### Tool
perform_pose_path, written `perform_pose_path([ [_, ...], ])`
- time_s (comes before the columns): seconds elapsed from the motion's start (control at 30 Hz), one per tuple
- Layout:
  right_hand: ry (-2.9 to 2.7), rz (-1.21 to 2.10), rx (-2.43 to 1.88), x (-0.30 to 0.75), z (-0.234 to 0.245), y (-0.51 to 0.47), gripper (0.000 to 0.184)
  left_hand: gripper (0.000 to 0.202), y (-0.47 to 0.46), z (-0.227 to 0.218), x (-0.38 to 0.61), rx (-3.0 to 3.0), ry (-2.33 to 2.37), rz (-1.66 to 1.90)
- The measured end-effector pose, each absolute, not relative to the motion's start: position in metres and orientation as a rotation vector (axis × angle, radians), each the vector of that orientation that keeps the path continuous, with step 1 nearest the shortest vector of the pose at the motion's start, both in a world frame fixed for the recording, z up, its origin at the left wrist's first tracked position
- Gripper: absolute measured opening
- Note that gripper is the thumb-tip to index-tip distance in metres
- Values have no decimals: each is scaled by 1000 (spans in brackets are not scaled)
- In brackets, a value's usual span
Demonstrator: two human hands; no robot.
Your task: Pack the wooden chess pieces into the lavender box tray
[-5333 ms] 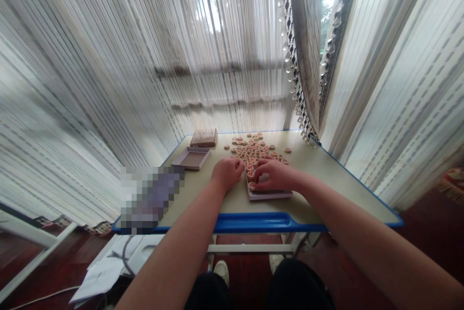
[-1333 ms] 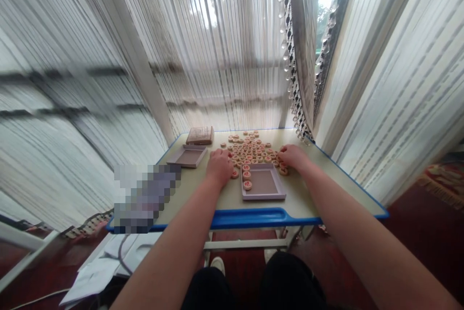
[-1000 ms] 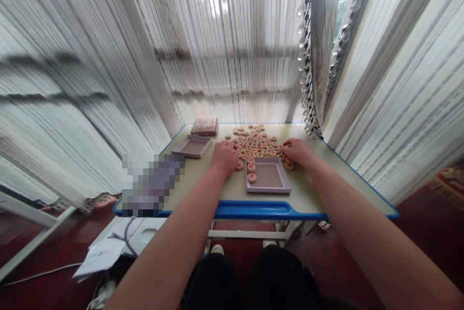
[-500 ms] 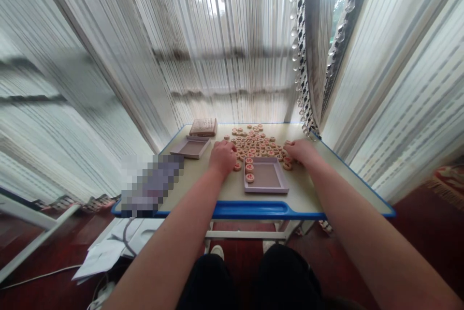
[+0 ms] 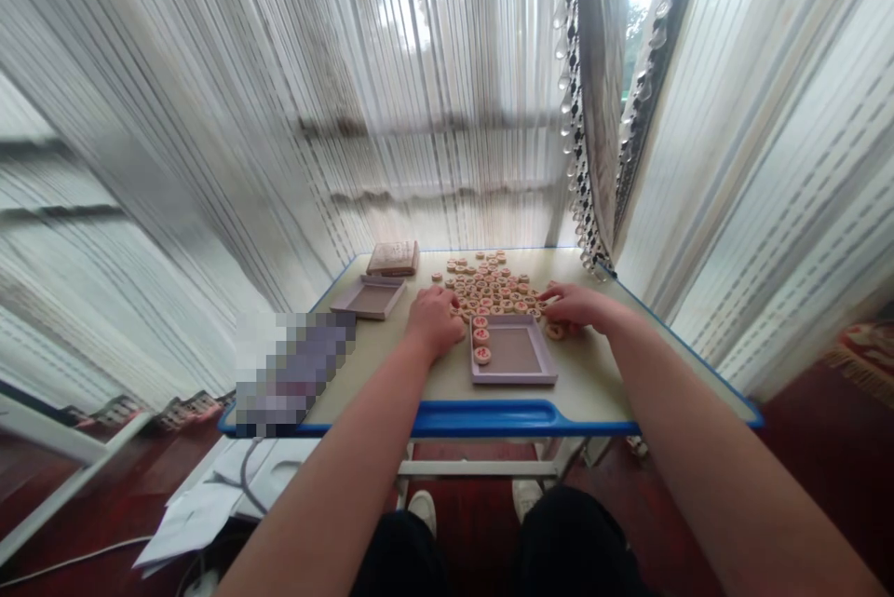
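A pile of round wooden chess discs (image 5: 489,285) with red marks is spread over the far half of the pale desk (image 5: 391,364). A shallow lilac tray (image 5: 513,377) lies nearer me, with three discs (image 5: 481,337) in a column along its left side. My left hand (image 5: 434,319) rests curled at the pile's left edge, beside the tray's far left corner; what its fingers hold is hidden. My right hand (image 5: 578,306) lies at the pile's right edge, fingers pinched toward the discs just beyond the tray's far right corner.
A second lilac tray (image 5: 370,298) and a wooden box (image 5: 395,258) sit at the desk's far left. A blurred-out patch (image 5: 293,369) covers the near left corner. Striped curtains (image 5: 419,94) hang close behind and to both sides. Papers (image 5: 209,504) lie on the floor.
Over five seconds both hands left the tray and went out to the two sides of the pile. In the last second they barely shifted; the camera swayed slightly.
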State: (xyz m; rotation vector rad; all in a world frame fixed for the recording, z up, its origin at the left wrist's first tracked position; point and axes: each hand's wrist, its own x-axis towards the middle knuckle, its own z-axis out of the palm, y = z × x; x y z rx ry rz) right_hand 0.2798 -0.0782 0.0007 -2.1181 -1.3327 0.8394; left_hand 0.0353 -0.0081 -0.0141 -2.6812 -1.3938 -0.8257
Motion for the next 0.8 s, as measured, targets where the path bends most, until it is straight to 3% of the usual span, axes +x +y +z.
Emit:
perform_pose_path([
  [0.43,-1527,276,-2133,285,-11,-65,41,16,-1,-14,35,-2571,-1505,-926],
  [0.8,-1480,187,-2116,286,-10,-66,32,19,-3,-10,35,-2540,-1472,-921],
])
